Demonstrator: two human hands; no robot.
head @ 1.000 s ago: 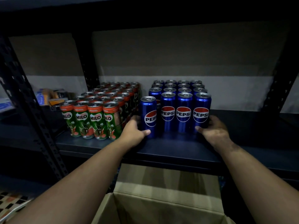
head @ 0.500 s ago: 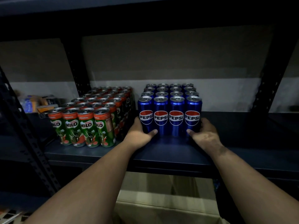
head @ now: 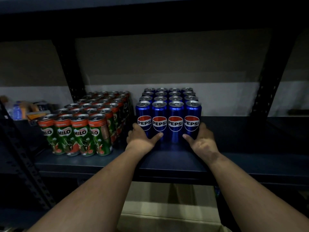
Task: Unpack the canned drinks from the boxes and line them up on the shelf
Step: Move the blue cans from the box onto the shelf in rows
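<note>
A dim stockroom or shop storage area; dark slotted-metal racking [head: 70, 71] carries a shelf [head: 167, 161] stocked with blocks of Pepsi cans [head: 168, 113] and Milo cans [head: 83, 128]; a cardboard box [head: 167, 215] sits below; a bare wall behind.

— How's the light in here?
— Dim. A glow from the front catches the Pepsi cans [head: 168, 122]; the shelf [head: 250, 163] falls into shadow.
— Sharp?
— Centre, yes. The edges bend and go soft.
</note>
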